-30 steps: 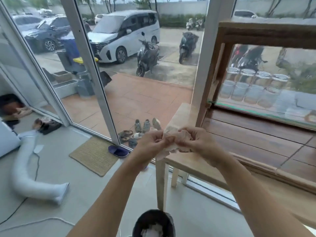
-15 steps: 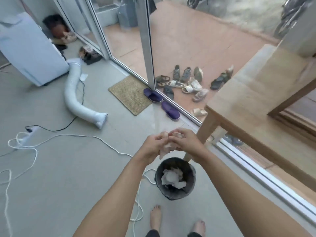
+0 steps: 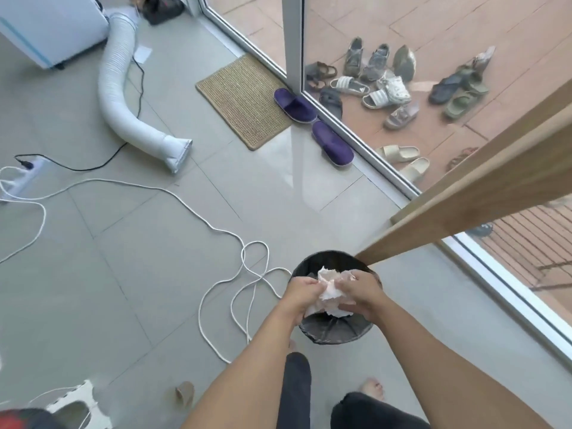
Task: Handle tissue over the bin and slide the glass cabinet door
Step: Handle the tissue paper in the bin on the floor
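Both hands meet directly above the black bin (image 3: 335,328): the left hand (image 3: 301,294) and the right hand (image 3: 360,291) each pinch a side of a crumpled white tissue (image 3: 329,287) held between them. A wooden table leg (image 3: 464,218) slants down to the bin's far rim. A white cable (image 3: 235,274) loops on the grey tiles just left, with purple slippers (image 3: 312,122) and a woven doormat (image 3: 244,99) beyond, by the glass door.

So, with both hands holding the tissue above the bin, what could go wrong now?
1. The crumpled white tissue hangs near the front rim of the round black bin; torn pieces might land on the floor.
2. The looped white cable lies beside the bare feet; stepping back could catch it.
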A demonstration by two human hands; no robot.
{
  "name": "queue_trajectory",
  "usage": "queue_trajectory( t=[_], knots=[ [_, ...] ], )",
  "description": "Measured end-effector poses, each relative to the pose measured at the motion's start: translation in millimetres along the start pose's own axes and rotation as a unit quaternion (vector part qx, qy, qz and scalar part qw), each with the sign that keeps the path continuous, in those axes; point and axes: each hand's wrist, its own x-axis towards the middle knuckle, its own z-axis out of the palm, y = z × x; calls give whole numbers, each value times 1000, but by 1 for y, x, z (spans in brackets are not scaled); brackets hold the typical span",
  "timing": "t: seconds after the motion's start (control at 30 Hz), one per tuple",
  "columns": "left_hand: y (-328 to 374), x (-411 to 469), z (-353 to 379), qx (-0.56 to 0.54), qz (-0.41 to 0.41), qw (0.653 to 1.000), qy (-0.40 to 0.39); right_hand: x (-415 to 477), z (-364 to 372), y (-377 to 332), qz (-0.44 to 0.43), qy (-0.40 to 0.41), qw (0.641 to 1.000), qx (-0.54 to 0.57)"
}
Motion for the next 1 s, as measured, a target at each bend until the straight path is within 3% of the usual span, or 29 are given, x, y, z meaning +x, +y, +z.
queue_trajectory(
  t=[0.23, 0.43, 0.57, 0.77, 1.0],
  knots=[
    [-79, 125, 12, 26, -50, 998, 9, 90, 1, 54, 38, 17, 998, -44],
    [-47, 98, 22, 39, -82, 996, -10, 102, -5, 57, -1, 23, 987, -156],
    [-26, 64, 24, 101, -54, 993, 3, 70, -12, 41, -28, 24, 975, -219],
    [21, -20, 10, 264, 20, 964, 31, -16, -14, -10, -116, 49, 912, -391],
    [109, -143, -23, 380, 114, 915, 81, -143, -14, -106, -190, 60, 835, -514]
  ],
)
